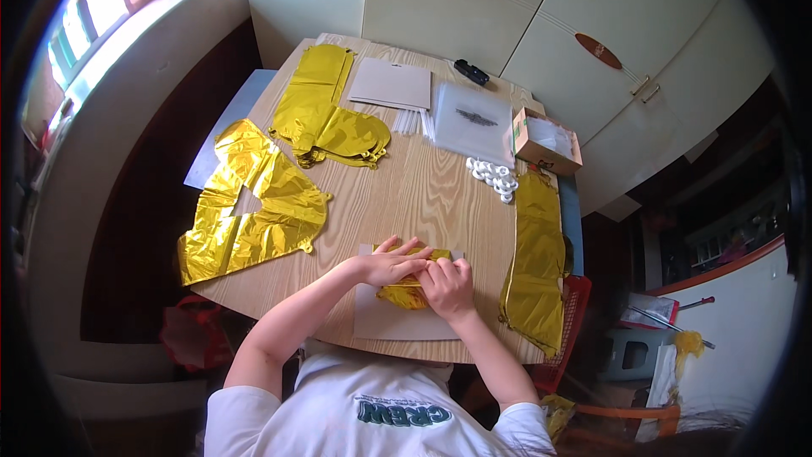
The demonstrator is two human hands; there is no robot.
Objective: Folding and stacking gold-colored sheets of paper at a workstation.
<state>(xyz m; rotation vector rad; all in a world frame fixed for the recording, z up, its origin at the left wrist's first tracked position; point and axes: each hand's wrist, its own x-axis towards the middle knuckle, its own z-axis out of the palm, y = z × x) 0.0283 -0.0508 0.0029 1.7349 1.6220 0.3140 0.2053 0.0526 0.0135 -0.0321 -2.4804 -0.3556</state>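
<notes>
Both hands, left (385, 267) and right (448, 286), were pressed on a folded gold foil (408, 290), fingers closed over it, on a card (381, 317) at the bench's (423, 195) near edge. Pressed too hard, the foil could be creased or torn; loosened, it might spring open.

Both hands cover most of the folded gold foil balloon (406, 292) at six o'clock on the desk (423, 195), the right-hand gold foil strip (537, 271) droops past the three o'clock edge, and the small white pieces (495, 178) are too tiny to identify.
</notes>
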